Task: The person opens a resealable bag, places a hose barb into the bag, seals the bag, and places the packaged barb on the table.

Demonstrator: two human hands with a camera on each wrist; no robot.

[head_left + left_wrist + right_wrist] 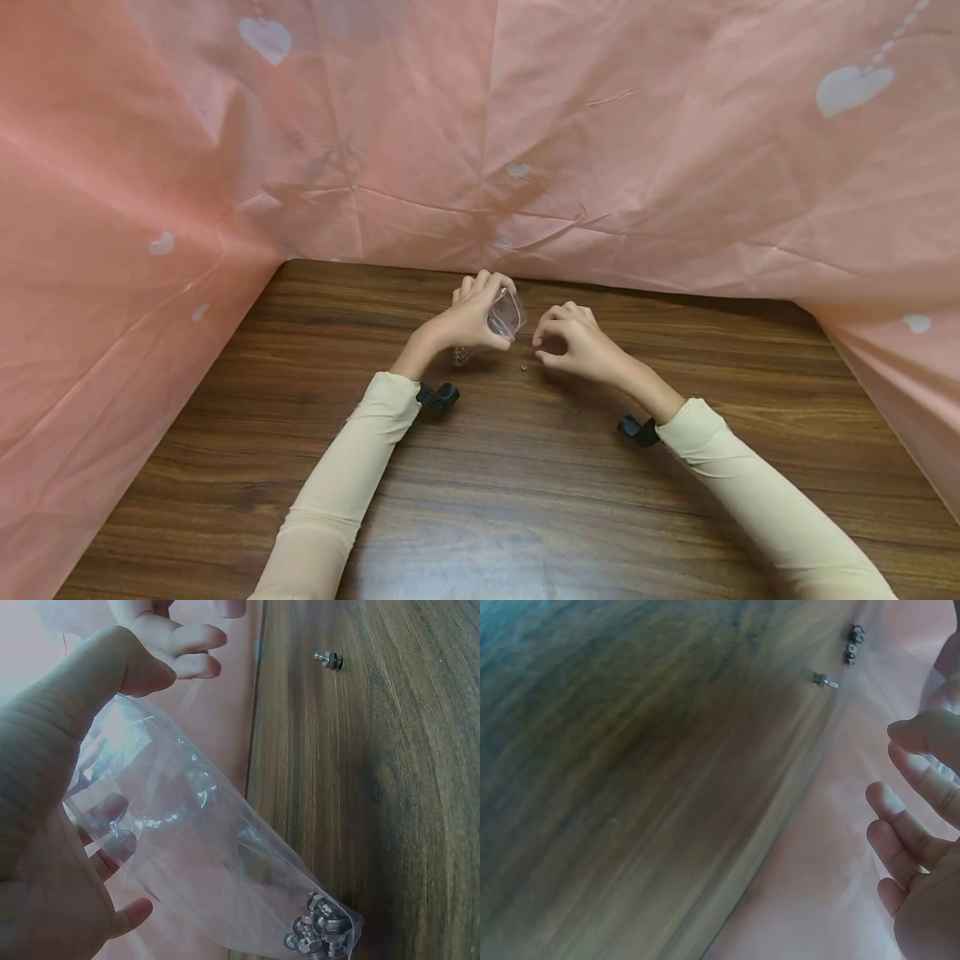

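My left hand [471, 321] holds a clear zip bag [506, 313] by its upper part, the mouth tilted toward the right hand. Small metal fittings [322, 930], several of them, lie in the bag's bottom corner, low over the wood. One loose metal fitting [328, 661] with a thin nozzle end and a dark ring lies on the table between the hands. Just right of the bag's mouth, my right hand [576, 340] hovers above the table with loosely bent fingers. Nothing shows between its thumb and fingers.
The brown wood-grain table [480, 500] runs back to a pink curtain [420, 150] with pale hearts, which also hangs at both sides. Each wrist wears a black camera mount [438, 396] over a cream sleeve [345, 492].
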